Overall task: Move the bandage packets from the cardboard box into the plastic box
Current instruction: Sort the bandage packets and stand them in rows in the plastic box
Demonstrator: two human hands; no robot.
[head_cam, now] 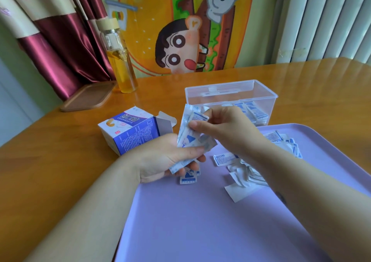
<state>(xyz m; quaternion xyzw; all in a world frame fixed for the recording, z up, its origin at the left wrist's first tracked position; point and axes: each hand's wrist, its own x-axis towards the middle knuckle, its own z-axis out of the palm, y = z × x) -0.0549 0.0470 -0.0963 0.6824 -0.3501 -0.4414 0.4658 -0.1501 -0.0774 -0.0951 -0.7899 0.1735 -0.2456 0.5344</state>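
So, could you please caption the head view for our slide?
Left hand and right hand hold a bundle of bandage packets over a purple tray, before the plastic box.

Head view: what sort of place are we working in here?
Probably a room in someone's home rather than a workshop or clinic: a wooden table set against a big cartoon hanging, satin curtains, and a glass bottle of amber drink.

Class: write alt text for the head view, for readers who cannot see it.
Two hands hold a bundle of bandage packets over a purple tray, the left hand gripping it from below, the right hand pinching its top. More packets lie loose on the tray and in the plastic box behind; the opened cardboard box lies to the left.
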